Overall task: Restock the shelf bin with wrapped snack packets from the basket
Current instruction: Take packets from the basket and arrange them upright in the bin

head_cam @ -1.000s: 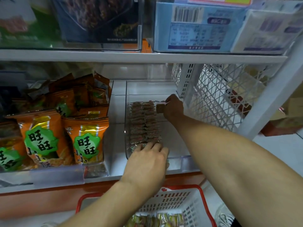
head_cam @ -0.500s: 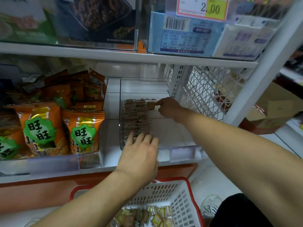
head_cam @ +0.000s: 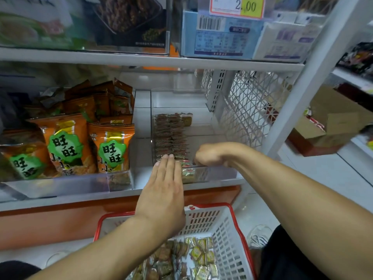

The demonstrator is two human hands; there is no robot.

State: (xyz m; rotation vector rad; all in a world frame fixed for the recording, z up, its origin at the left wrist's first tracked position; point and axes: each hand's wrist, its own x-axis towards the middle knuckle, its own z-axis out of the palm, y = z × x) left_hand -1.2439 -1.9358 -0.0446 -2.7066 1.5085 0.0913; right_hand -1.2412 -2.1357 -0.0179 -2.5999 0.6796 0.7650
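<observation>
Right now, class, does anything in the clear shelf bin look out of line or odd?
Mostly tidy. In the clear bin, the packets form a neat row, but one brown packet at the far end juts to the right, out of line. Nothing looks spilled or torn.

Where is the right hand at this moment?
In the head view, the right hand sits at the front of the clear shelf bin, just right of the row of wrapped snack packets, with the left hand beside it.
</observation>
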